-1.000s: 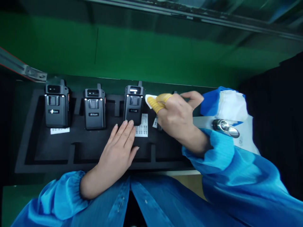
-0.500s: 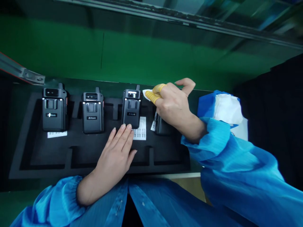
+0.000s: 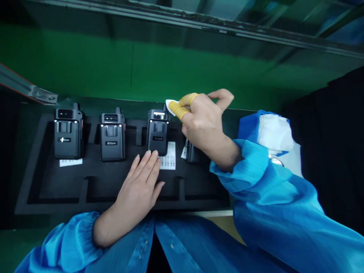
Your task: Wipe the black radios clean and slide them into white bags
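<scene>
A black two-way radio marked Riton lies in the black foam tray, a printed white label sheet partly under it. My left hand rests with fingers stretched out, their tips on the radio's lower end. Yellow finger cots cover fingers of my right hand, which pinches a folded white wipe against the radio's stubby antenna. Beneath that hand another radio is mostly hidden. Two more radios, the middle-left one and the far-left one, lie in the tray.
At the right stands a blue box holding a stack of white wipes. A metal bracket juts in at the left. Behind the tray rises a green panel, and dark cloth hangs at the far right.
My right hand has shifted slightly left with the wipe, from beside the antenna onto it. My left hand stays on the radio. The view has moved a little.
</scene>
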The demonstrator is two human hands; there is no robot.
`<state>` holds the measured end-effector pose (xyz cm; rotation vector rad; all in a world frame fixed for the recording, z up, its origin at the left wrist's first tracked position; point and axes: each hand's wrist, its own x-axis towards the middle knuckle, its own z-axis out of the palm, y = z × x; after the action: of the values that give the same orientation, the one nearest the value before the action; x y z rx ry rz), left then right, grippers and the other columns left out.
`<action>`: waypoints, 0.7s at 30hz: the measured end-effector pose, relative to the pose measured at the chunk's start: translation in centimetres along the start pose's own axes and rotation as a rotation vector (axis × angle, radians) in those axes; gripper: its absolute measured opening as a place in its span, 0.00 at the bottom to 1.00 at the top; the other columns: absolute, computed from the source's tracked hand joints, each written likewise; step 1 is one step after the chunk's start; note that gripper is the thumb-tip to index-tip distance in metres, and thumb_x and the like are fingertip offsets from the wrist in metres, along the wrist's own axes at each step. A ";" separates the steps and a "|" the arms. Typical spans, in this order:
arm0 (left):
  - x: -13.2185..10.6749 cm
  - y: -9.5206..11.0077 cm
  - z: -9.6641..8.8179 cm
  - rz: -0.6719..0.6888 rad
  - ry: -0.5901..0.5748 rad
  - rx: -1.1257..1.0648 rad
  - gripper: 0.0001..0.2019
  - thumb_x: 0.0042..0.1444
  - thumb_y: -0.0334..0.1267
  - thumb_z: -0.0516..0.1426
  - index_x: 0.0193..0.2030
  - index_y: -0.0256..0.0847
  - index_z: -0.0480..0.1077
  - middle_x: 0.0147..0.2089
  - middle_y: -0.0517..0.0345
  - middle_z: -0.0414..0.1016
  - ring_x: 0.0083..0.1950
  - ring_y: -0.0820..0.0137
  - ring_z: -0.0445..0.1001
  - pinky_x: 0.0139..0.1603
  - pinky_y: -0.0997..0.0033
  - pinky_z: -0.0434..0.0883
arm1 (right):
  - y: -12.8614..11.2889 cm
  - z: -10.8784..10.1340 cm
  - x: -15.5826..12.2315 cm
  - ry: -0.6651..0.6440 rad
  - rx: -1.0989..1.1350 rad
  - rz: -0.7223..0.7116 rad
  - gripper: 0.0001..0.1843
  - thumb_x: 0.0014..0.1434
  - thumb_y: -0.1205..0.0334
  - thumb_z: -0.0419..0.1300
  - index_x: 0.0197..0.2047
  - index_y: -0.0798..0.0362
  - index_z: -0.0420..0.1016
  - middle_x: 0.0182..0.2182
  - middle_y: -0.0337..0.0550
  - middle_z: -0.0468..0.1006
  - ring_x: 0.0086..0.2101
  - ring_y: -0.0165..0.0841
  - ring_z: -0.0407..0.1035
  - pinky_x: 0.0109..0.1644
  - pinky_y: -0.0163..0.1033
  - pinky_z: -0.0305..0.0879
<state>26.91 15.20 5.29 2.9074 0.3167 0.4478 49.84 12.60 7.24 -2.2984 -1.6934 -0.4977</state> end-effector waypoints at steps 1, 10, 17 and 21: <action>0.0 0.0 0.0 -0.004 0.001 -0.004 0.21 0.64 0.35 0.51 0.60 0.25 0.65 0.63 0.37 0.69 0.65 0.53 0.66 0.64 0.50 0.66 | -0.7 -0.1 0.3 -0.012 -0.001 -0.022 0.21 0.67 0.65 0.42 0.39 0.49 0.77 0.36 0.41 0.73 0.40 0.33 0.63 0.53 0.53 0.46; -0.1 0.1 0.6 -0.036 -0.006 -0.059 0.22 0.64 0.35 0.50 0.62 0.27 0.64 0.65 0.36 0.66 0.68 0.54 0.63 0.67 0.48 0.63 | -1.2 0.5 -0.3 -0.048 -0.001 -0.002 0.20 0.66 0.67 0.43 0.33 0.52 0.75 0.33 0.41 0.70 0.38 0.33 0.60 0.53 0.52 0.44; -0.7 -0.4 -0.7 -0.082 0.059 -0.097 0.20 0.65 0.32 0.46 0.61 0.26 0.64 0.66 0.37 0.65 0.68 0.56 0.63 0.66 0.48 0.63 | -1.7 -1.2 0.9 0.054 0.006 -0.034 0.17 0.61 0.70 0.46 0.32 0.52 0.76 0.35 0.44 0.73 0.35 0.33 0.59 0.48 0.52 0.43; -2.4 -2.5 -2.6 -0.155 0.110 0.009 0.20 0.66 0.34 0.47 0.60 0.25 0.65 0.64 0.37 0.68 0.66 0.53 0.66 0.65 0.42 0.63 | -5.1 -0.7 3.0 0.017 0.048 -0.126 0.18 0.63 0.67 0.45 0.34 0.52 0.76 0.36 0.43 0.73 0.36 0.33 0.61 0.49 0.51 0.43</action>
<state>23.40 17.45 6.56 2.8446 0.5567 0.5829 45.72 16.46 9.07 -2.1580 -1.8295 -0.4948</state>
